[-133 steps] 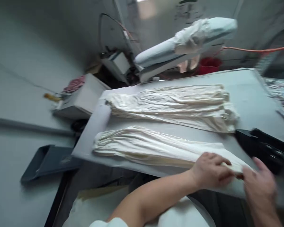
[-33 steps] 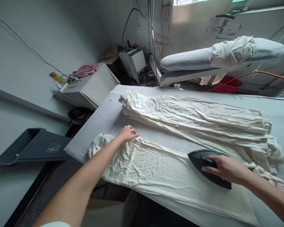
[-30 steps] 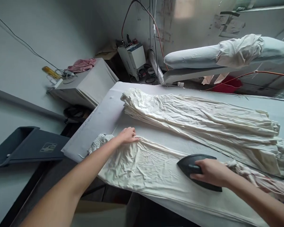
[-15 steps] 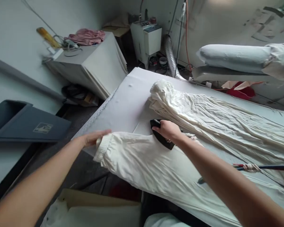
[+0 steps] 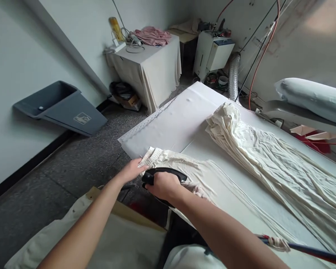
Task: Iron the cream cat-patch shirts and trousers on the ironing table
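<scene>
My right hand is wrapped round the handle of a black iron, which rests on a cream garment near its gathered elastic band. At that band's left end, my left hand grips the edge of the cloth, close to the iron's heel. The garment lies along the near edge of a white padded ironing table. Creases run through the cloth beside the iron. My right forearm hides part of the garment.
A second crumpled cream garment lies farther across the table. A wrapped hose crosses at lower right. Left stand a grey bin and a cloth-covered table. A padded arm juts in at right; cloth hangs below.
My right hand has drawn the iron left and nearer, from the garment's far side to beside its elastic band. My left hand now grips the band. The view has turned left.
</scene>
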A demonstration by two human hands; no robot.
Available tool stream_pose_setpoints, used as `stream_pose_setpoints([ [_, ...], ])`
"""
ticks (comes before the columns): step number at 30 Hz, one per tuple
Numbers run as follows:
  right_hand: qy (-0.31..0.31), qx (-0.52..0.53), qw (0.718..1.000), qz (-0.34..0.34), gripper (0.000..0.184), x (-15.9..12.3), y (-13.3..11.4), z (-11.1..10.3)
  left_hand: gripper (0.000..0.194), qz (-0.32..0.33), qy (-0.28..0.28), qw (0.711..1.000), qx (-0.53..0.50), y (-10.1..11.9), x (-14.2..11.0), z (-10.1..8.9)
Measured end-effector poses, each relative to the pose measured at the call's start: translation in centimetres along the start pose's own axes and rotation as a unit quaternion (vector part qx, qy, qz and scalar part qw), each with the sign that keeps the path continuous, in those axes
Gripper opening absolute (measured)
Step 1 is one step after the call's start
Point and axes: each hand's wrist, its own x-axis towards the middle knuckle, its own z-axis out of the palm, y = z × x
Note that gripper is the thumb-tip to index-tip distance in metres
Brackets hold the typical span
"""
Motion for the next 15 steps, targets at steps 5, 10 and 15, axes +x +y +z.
stream_pose_setpoints([
  [5,-0.057,-0.044,0.997,0.028,0.041,-9.7,7.7,1.2,0.052,0.104,-0.028,0.994,-0.036,2.9,-4.0,5.3],
  [10,-0.006,0.058,0.988,0.144,0.047,-14.7,11.4,-1.3,0.062,-0.099,0.121,0.987,-0.042,0.3,-6.4,10.8],
  [15,0.046,0.009,0.992,0.115,0.034,-12.6,9.2,0.5,0.044,-0.139,0.109,0.941,-0.290,-2.3,-5.9,11.1],
])
